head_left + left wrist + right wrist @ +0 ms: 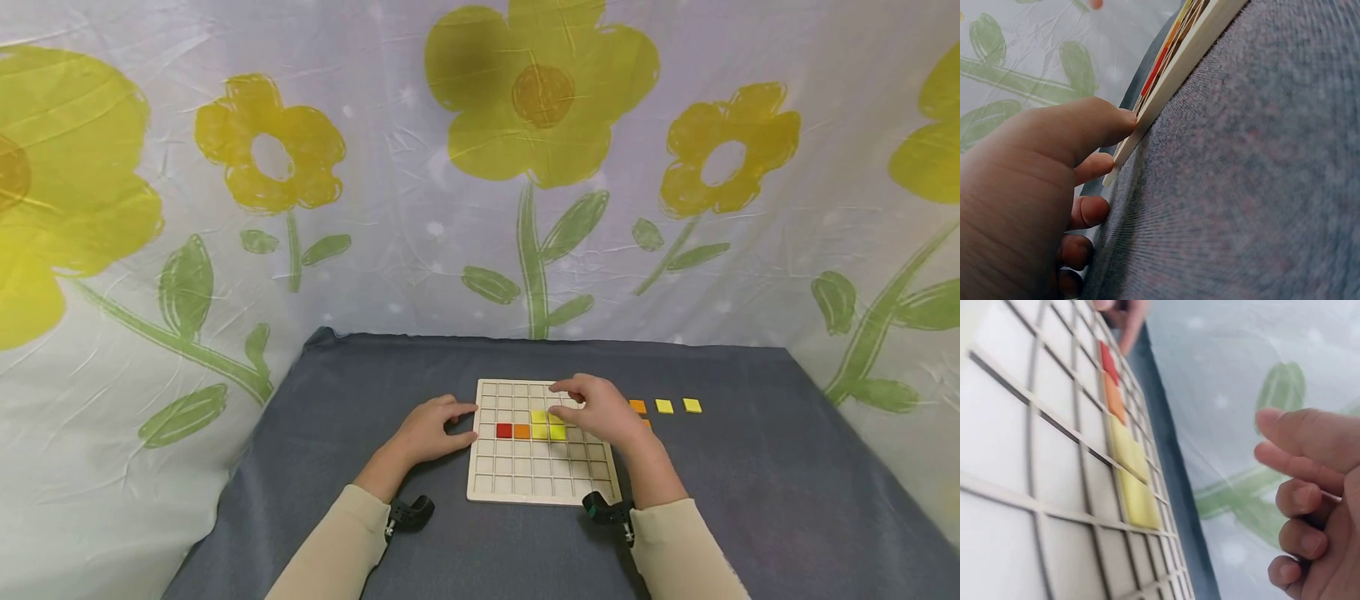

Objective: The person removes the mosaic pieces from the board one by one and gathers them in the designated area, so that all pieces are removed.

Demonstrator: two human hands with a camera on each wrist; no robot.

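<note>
A pale wooden grid board (543, 487) lies on the dark cloth. In its cells sit a red tile (504, 431), an orange tile (522, 432) and several yellow tiles (557, 432), side by side. My left hand (429, 430) is at the board's left edge; in the left wrist view the thumb (1107, 122) and index fingertip touch the rim. Over the right part of the board hovers my right hand (600, 408), thumb and index fingertip apart with nothing between them. The right wrist view shows its other fingers (1300, 544) loosely bent.
Right of the board lie loose tiles: an orange tile (637, 407) and two yellow ones, a yellow tile (663, 407) and a farther yellow tile (692, 406). Another orange tile shows partly beside the right wrist. A flowered curtain (405, 250) hangs behind the table.
</note>
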